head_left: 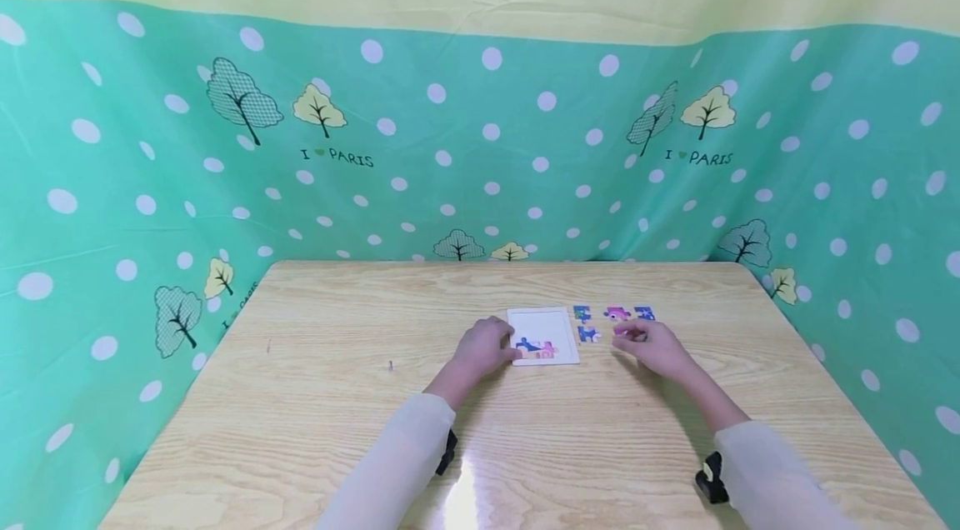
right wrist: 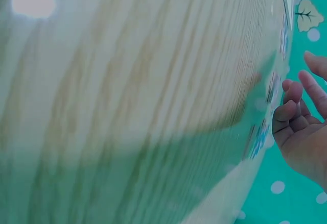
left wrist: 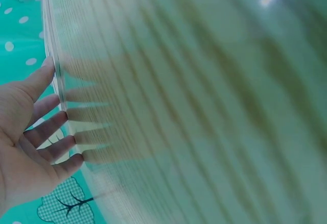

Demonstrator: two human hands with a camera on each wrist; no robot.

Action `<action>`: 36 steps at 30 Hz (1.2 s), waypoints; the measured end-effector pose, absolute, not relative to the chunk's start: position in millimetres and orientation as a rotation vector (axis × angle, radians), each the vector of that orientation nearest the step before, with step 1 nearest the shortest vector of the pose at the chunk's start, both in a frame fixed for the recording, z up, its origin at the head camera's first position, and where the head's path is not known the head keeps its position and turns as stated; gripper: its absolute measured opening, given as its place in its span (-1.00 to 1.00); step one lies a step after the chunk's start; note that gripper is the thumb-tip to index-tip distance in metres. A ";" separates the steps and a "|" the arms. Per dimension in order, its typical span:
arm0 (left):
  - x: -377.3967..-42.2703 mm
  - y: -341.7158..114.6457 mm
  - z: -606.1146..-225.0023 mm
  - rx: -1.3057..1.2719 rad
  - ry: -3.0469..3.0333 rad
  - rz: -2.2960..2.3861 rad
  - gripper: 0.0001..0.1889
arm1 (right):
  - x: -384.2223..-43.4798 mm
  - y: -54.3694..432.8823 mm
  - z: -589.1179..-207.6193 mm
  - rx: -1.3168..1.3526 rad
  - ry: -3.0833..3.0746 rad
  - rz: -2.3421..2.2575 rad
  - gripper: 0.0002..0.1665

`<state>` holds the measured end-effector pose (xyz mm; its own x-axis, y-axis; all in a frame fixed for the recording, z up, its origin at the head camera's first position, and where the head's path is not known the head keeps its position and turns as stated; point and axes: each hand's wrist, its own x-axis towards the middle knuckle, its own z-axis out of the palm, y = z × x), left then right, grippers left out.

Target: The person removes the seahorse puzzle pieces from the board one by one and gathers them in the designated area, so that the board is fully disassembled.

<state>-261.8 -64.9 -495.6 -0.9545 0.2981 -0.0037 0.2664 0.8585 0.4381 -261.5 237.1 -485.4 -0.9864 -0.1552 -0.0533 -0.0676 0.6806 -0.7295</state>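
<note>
A shallow white square puzzle tray [head_left: 542,320] lies flat on the table, with a few joined puzzle pieces [head_left: 536,348] along its lower part. My left hand [head_left: 483,345] rests at the tray's left edge; the left wrist view shows its fingers spread and nearly straight. To the right of the tray, my right hand [head_left: 654,349] hovers low beside the loose pieces. A bit of pink piece [head_left: 621,330] shows by its fingertips. In the right wrist view, thumb and index finger stand apart with nothing visible between them, and the other fingers are bent.
Loose puzzle pieces lie right of the tray: a blue-green one [head_left: 582,313], a blue one [head_left: 588,334], a pink one [head_left: 617,313] and a dark blue one [head_left: 643,313]. The wooden table [head_left: 337,430] backs onto a green dotted curtain [head_left: 491,138].
</note>
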 end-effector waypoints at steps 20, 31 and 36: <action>-260.3 -64.7 -493.2 0.437 2.953 0.703 -0.52 | -266.3 202.3 -486.7 -0.224 2.768 -1.247 -0.60; -259.8 -64.9 -493.6 0.435 2.955 0.688 -0.51 | -268.2 189.8 -491.4 -0.217 2.693 -1.303 -0.56; -260.1 -65.1 -494.2 0.438 2.955 0.682 -0.51 | -267.3 183.5 -491.2 -0.201 2.667 -1.319 -0.57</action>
<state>-260.1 -65.1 -494.2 -0.9562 0.2924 -0.0109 0.2580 0.8603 0.4397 -267.3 183.5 -491.2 -0.9782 -0.1902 -0.0831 -0.0493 0.6020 -0.7969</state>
